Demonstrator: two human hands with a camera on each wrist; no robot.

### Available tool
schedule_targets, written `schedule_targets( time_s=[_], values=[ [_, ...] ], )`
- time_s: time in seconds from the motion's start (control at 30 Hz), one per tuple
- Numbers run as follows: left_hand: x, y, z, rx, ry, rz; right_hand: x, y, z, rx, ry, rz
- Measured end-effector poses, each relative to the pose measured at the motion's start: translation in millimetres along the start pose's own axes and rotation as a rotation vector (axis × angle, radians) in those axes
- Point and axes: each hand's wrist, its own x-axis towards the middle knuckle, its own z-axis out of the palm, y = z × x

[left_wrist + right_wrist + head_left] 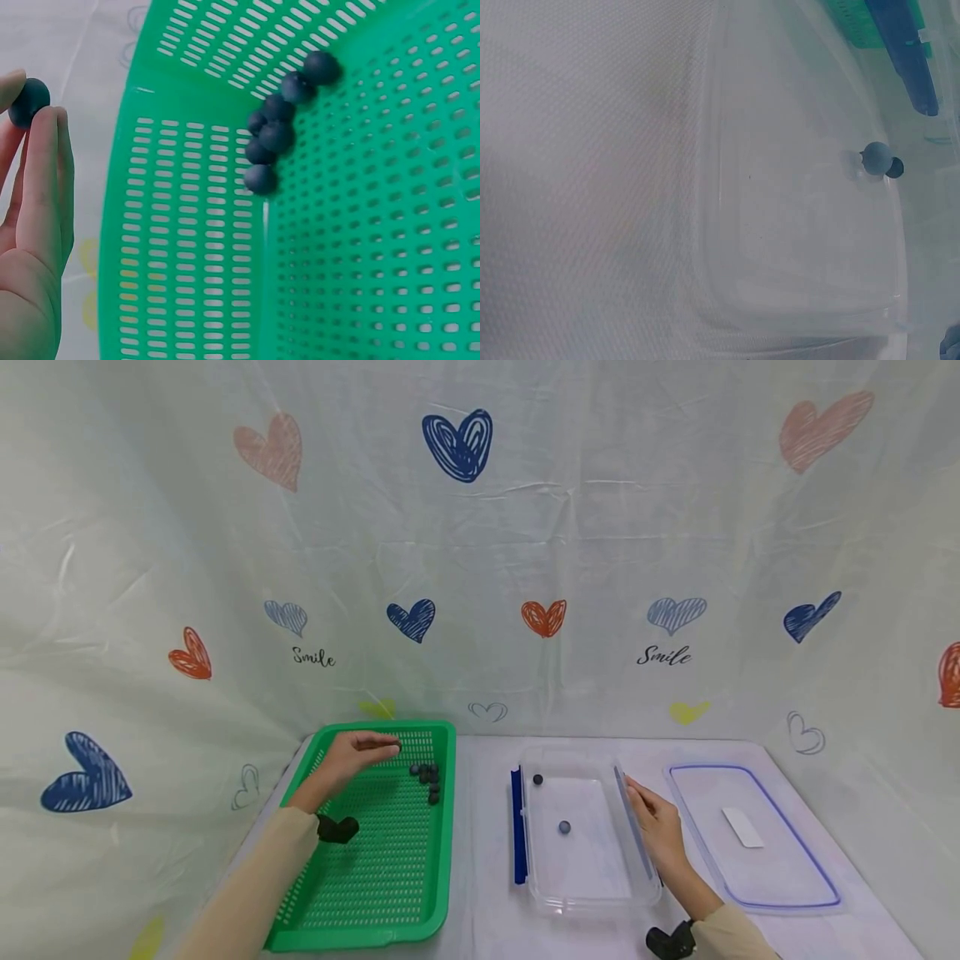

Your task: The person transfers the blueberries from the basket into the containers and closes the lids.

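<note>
My left hand is above the far part of a green plastic basket. Thumb and fingertips pinch a single blueberry, seen close in the left wrist view. Several more blueberries sit clustered in a corner of the basket. On the right, my right hand grips the right side of a clear plastic container, by its raised side flap. Inside the container lie two blueberries, a paler one near the middle and a darker one toward the far left corner.
A clear lid with a blue seal lies flat right of the container, a white label on it. The container's blue latch hangs on its left side. Behind the table hangs a heart-printed curtain.
</note>
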Motion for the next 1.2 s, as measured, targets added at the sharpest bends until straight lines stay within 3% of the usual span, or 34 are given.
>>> schedule_targets(
  time_s=[0.6, 1.2],
  values=[
    [11.3, 30.1, 4.0, 0.028, -0.062, -0.022, -1.6, -1.0, 2.5, 0.058, -0.008, -0.007],
    [28.8, 52.2, 18.7, 0.013, -0.099, 0.041, -0.8, -0.6, 0.7, 0.026, -0.005, 0.008]
  ],
)
